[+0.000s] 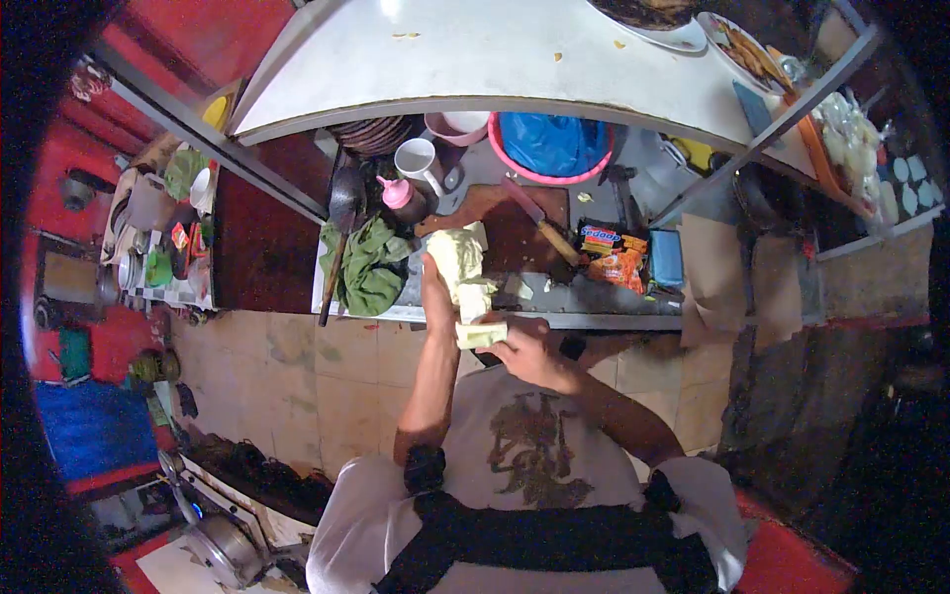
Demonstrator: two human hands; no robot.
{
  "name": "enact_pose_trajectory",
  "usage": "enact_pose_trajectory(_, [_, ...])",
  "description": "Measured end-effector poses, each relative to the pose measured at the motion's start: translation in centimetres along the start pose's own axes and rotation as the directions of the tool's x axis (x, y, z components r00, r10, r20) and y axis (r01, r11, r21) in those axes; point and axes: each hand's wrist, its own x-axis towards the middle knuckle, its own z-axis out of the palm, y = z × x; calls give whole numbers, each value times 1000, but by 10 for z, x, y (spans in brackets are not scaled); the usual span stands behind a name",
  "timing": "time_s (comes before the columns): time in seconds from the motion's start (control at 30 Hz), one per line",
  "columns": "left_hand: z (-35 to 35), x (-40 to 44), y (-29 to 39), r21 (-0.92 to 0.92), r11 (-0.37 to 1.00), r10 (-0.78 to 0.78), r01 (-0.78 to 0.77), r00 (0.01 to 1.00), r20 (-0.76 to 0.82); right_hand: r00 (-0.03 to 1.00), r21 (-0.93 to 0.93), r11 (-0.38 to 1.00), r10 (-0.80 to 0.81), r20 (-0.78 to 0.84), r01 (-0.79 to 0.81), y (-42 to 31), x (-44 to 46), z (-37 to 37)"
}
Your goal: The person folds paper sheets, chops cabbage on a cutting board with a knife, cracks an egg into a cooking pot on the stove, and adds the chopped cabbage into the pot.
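Observation:
My left hand [436, 295] is wrapped around the side of a pale yellow-green cabbage [457, 255] with a crinkled surface, held above the counter's front edge. My right hand [534, 354] pinches a pale cabbage leaf piece [480, 335] at the lower end, close to my body. Whether that piece is still joined to the cabbage, I cannot tell. Behind the cabbage lies a brown chopping board [549, 201], with a knife [540, 220] resting across its right side, wooden handle towards me. Pale scraps [519, 287] are scattered on the counter near my hands.
Left on the counter are a green cloth [372, 269], a long-handled ladle [344, 210], a pink bottle [401, 199] and a white mug [420, 164]. A pink basin [500, 151] holds a blue bag. Orange packets [617, 265] lie right. A white shelf [475, 59] overhangs the back.

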Motion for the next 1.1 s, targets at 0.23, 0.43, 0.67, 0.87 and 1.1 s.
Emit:
enact_pose_trajectory(0.23, [-53, -1, 8, -394, 910, 80, -130, 987, -140, 943, 282, 937, 266, -200, -204, -22, -11, -17])
enact_pose_trajectory(0.43, [-40, -39, 44, -154, 977, 130, -147, 985, -111, 869, 34, 871, 492, -62, -490, 93, 66, -30])
enact_pose_trajectory(0.67, [-23, -44, 40, 45, 998, 50, -45, 992, -118, 929, -644, 695, 95, -358, -320, 104, 87, 8])
enact_pose_trajectory(0.87, [16, -37, 0, 457, 885, 49, -87, 994, 94, 990, 123, 983, 126, 70, -134, 4, 46, -40])
enact_pose_trajectory(1.1, [136, -46, -20, 725, 684, -362, -83, 824, 436, 887, 558, 747, 460, -39, -362, -32, -21, -141])
